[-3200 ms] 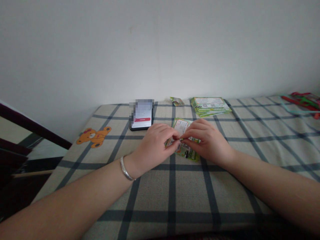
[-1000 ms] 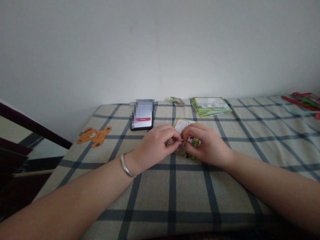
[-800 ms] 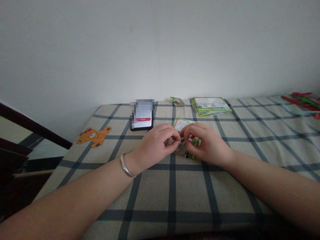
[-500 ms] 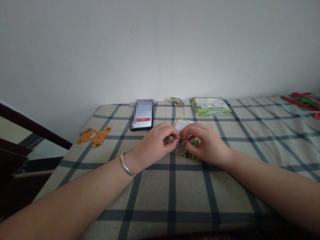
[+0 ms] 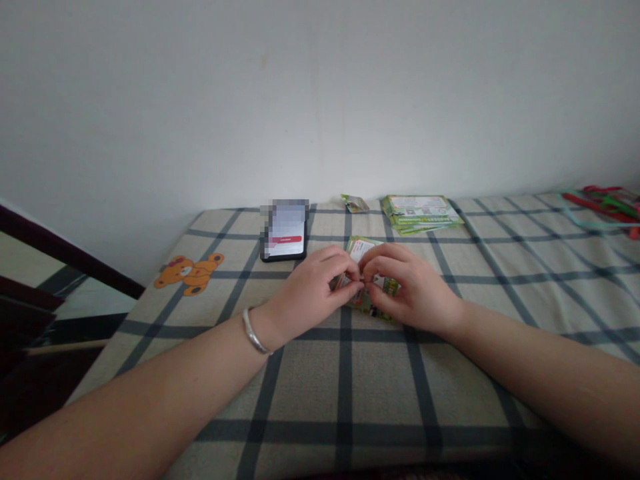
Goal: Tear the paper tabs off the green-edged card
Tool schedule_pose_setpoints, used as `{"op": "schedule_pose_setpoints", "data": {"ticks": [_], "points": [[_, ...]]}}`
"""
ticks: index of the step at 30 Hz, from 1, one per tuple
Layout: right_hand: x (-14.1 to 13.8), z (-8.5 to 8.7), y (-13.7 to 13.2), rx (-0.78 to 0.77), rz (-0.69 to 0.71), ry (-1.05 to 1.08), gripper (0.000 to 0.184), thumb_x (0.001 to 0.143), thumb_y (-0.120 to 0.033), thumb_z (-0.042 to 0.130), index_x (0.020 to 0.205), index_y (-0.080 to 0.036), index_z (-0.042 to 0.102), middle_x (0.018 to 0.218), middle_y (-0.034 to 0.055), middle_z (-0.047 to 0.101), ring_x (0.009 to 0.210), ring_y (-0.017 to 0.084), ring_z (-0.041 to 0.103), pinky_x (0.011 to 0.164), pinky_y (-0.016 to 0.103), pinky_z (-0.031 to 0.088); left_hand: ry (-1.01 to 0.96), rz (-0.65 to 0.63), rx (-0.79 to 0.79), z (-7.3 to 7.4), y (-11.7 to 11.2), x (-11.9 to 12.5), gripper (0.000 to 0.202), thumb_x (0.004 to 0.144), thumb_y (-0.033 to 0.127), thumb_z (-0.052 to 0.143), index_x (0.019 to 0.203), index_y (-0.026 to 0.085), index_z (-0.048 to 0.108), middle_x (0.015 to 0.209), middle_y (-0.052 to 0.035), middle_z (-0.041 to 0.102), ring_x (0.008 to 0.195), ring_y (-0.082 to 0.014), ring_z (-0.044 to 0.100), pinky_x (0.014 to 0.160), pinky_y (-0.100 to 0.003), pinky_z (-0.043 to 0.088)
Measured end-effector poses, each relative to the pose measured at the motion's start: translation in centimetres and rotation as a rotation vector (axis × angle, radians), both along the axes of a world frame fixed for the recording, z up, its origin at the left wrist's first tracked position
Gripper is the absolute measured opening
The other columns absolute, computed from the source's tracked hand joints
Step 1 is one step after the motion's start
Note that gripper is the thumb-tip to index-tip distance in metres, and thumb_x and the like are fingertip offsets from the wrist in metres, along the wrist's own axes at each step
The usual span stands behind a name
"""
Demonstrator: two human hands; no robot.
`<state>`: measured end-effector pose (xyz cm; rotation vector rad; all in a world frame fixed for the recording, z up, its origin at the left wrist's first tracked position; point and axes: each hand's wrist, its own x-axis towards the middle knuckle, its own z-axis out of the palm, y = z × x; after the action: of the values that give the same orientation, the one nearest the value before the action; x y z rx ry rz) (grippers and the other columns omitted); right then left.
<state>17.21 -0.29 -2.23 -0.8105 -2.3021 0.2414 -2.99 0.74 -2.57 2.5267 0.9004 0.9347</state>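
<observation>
My left hand [image 5: 323, 283], with a silver bangle on its wrist, is pinched closed at the fingertips. Facing it, my right hand [image 5: 407, 283] is pinched too, and the fingertips of both nearly meet. Whatever lies in the two pinches is too small and covered to name. Directly beneath the fingers, green-and-white printed packets or cards [image 5: 361, 248] lie on the checked tablecloth; my hands hide much of them. A small crumpled green piece [image 5: 355, 203] lies beyond, near the wall.
Left of the hands lies a phone [image 5: 286, 233] with a lit screen. A stack of green printed packets or cards [image 5: 425, 210] is at the back right. Red and green items [image 5: 607, 205] sit at the far right. A flat orange bear [image 5: 189, 273] is on the cloth at left.
My fingertips have shifted slightly and come closer together over the printed packets or cards. The things lying on the table have stayed put.
</observation>
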Motion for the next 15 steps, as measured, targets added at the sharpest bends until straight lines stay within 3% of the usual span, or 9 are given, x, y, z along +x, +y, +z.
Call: {"op": "schedule_pose_setpoints", "data": {"ticks": [15], "points": [[0.34,-0.62,0.51,-0.105,-0.059,0.117,0.007,0.082,-0.014,0.059,0.078,-0.020,0.057,0.095,0.0048,0.062,0.084,0.015,0.060,0.071,0.029,0.050,-0.027,0.034,-0.030,-0.49,0.31,-0.05,0.007,0.088,0.014,0.059,0.084,0.019,0.055,0.087,0.0011,0.057,0.087,-0.0137,0.053,0.080,-0.028,0.043]]}}
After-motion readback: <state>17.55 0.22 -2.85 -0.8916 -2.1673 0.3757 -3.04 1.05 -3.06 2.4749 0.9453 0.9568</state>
